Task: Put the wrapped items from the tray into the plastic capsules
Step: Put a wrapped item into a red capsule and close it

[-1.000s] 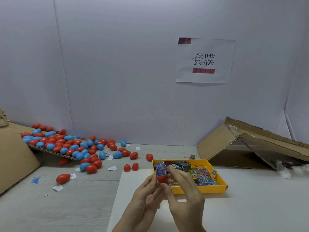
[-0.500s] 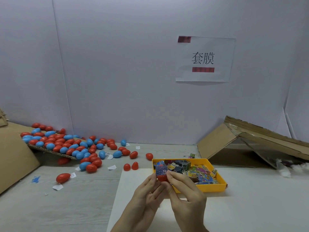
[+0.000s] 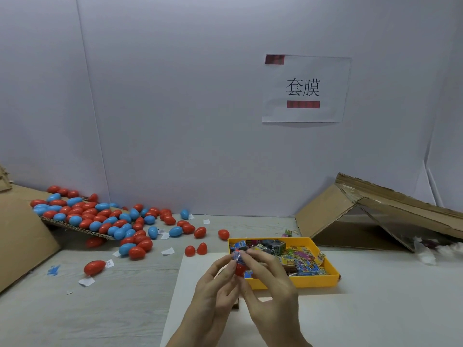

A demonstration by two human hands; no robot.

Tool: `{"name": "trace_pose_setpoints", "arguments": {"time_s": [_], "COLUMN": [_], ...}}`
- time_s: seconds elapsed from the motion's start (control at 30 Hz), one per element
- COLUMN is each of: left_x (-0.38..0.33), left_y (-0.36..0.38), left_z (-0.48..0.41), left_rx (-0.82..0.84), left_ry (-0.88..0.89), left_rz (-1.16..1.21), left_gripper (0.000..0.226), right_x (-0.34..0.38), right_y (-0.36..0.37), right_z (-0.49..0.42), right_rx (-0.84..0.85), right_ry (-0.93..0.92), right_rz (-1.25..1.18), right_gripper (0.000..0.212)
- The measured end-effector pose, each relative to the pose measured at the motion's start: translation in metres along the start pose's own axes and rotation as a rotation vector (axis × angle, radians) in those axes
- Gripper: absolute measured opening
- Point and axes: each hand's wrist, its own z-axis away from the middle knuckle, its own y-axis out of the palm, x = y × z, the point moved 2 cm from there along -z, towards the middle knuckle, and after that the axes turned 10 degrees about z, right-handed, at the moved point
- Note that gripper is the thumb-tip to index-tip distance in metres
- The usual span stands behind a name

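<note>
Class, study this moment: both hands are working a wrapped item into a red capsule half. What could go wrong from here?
1. The wrapped item shows above the red capsule half. Pressed by the right hand while the left hand holds the half, it may crumple or jam instead of seating.
2. If the grip slips, the rounded half could roll away among the loose capsules nearby.
</note>
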Motion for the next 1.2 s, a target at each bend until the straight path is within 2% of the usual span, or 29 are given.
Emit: {"name": "trace_pose_setpoints", "arguments": {"time_s": [0.13, 0.27, 0.63, 0.83, 1.2], "left_x": [-0.002, -0.005, -0.002, -0.002, -0.007], "left_y": [0.002, 0.004, 0.002, -0.001, -0.001], "left_z": [0.001, 0.003, 0.003, 0.002, 0.002], "left_rx": [0.021, 0.029, 0.039, 0.03, 0.018], "left_ry": [0.015, 0.038, 0.015, 0.028, 0.09], "left_rz": [-0.019, -0.02, -0.017, 0.01, -0.065], "left_gripper": [0.038, 0.035, 0.045, 0.041, 0.046], "right_x": [-0.002, -0.006, -0.013, -0.01, -0.006], "right_y": [-0.001, 0.0, 0.002, 0.002, 0.0], "right_z": [0.0, 0.001, 0.005, 0.005, -0.001], "right_rx": [0.003, 0.014, -0.002, 0.068, 0.091], "right_ry": [0.045, 0.089, 0.135, 0.264, 0.204], "right_rz": [-0.064, -0.124, -0.167, -0.238, -0.169], "right_gripper": [0.048, 0.048, 0.042, 0.041, 0.038]}}
